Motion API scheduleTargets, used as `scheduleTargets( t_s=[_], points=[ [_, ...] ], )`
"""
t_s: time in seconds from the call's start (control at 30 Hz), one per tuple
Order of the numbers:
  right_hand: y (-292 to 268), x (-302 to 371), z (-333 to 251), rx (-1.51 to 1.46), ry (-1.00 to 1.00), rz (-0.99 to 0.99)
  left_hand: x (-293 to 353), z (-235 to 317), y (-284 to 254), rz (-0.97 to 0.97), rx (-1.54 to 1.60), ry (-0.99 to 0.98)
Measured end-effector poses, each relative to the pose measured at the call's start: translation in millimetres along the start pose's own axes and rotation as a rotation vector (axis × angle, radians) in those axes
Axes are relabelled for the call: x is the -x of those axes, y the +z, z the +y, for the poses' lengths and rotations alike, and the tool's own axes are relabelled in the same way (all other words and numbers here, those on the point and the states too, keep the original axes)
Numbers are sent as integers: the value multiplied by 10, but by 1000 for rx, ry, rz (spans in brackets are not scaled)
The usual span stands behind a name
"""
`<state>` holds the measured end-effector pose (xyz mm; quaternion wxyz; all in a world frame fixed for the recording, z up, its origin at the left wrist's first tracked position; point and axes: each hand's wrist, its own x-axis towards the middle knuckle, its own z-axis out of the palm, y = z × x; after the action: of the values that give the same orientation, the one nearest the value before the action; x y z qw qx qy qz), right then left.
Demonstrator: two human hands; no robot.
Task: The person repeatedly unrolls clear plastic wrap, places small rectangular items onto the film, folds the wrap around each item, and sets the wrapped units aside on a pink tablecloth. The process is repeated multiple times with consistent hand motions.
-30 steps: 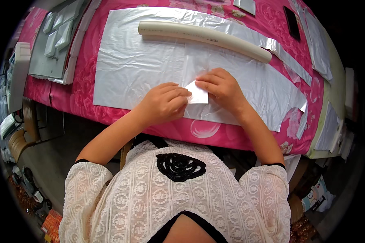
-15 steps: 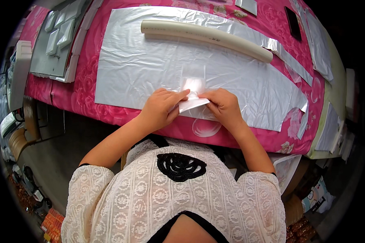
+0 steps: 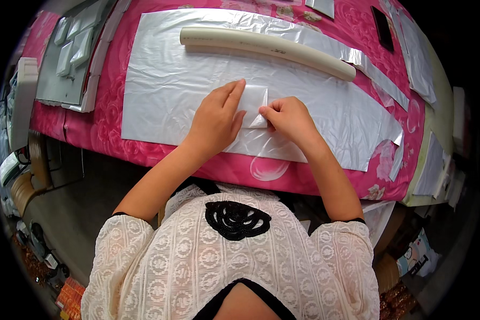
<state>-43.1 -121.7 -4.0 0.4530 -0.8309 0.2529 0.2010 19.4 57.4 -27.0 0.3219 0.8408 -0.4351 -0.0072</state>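
Observation:
A small flat white packet in clear film [image 3: 256,98] lies on a silvery plastic sheet [image 3: 160,96] in front of me. Along the packet's left side stands my left hand [image 3: 213,117], its fingers stretched out and its thumb apart, touching or very close to the edge. On the other side, my right hand [image 3: 290,120] pinches the packet's right edge between thumb and fingers. A crease and a small folded corner show near that pinch. The packet's left part is hidden behind my left hand.
Beyond the packet a long cream pipe [image 3: 266,48] lies across the sheet. At the far left, a grey tray [image 3: 48,88] bears several white packets [image 3: 81,47]. A black phone [image 3: 382,28] and cut silvery strips [image 3: 376,74] lie at right on the pink floral cloth [image 3: 106,117].
Both hands have moved slightly away from me. The packet, tilted up at its near edge before, now lies flat. My left hand's fingers have straightened; my right hand pinches the right edge.

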Motion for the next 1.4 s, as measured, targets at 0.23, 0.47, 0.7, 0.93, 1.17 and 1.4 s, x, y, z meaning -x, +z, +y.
scheduleTargets(
  t_s=[0.23, 0.47, 0.7, 0.93, 1.17, 1.4],
  points=[
    [47, -56, 93, -45, -35, 22, 3, 94, 322, -137, -156, 74],
    [117, 208, 45, 300, -151, 232, 32, 41, 371, -181, -191, 97],
    [210, 166, 38, 556, -721, 534, 158, 62, 38, 122, 168, 94],
    [756, -116, 2, 550, -743, 360, 1411, -95, -487, -514, 1091, -684],
    [1581, 455, -171, 331, -872, 11, 1910, -68, -325, -131, 1368, -1315],
    [1070, 401, -223, 455, -1145, -141, 1355, 166, -690, -336, 398, -727]
  ],
)
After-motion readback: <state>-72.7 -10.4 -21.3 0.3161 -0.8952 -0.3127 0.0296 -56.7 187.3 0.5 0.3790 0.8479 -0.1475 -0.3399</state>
